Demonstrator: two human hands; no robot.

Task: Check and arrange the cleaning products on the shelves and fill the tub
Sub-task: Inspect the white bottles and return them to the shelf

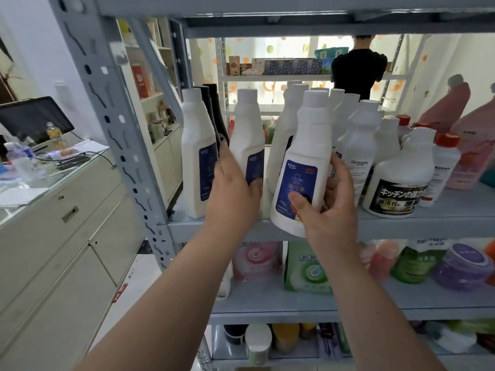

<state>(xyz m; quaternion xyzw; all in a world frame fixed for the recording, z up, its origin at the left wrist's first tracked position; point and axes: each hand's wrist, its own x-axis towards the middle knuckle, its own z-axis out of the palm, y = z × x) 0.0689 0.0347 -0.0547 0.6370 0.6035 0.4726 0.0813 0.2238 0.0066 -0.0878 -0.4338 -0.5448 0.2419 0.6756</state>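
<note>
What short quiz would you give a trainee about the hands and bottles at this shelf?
1. True or false: the right hand grips a tilted white bottle with a blue label.
2. Choose one. The left hand holds: A) an upright white bottle on the shelf; B) a pink bottle; C) nothing.
3. Fill in: as the camera sees it, the black-labelled bottle stands to the ____ of the tilted white bottle.

Key: 1 true; 2 A; 3 right.
</note>
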